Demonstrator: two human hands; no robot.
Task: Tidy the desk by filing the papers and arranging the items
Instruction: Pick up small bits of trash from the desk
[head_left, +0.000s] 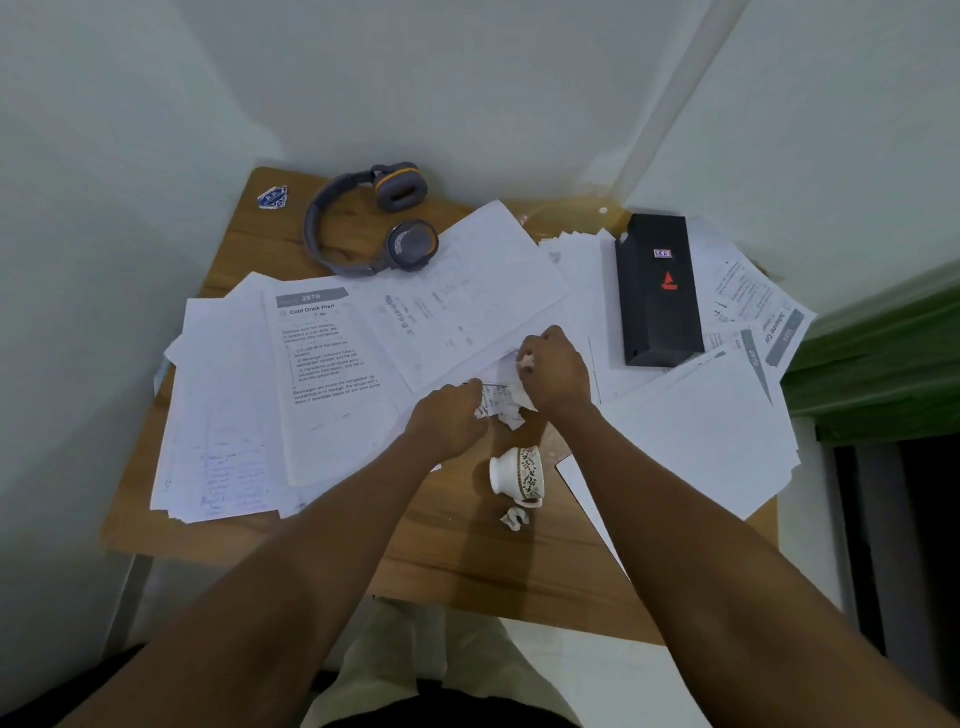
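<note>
Both hands meet at frame centre over the desk (332, 525); left hand (452, 415) and right hand (556, 374) each closed on the crumpled paper scrap (506, 402), which spans the gap between them; scrap's long axis runs roughly lower left to upper right, left fingers pinching its lower-left end, right fingers curled over the upper-right end; both forearms reach in from the bottom edge, converging, wrists low over the sheets; loose papers (322, 374) spread across the middle; tipped cup (519, 475) just below the hands, small paper wad (515, 518) beside it; headphones (369, 223) upper left, black box (657, 291) upper right; filing looks barely begun.
</note>
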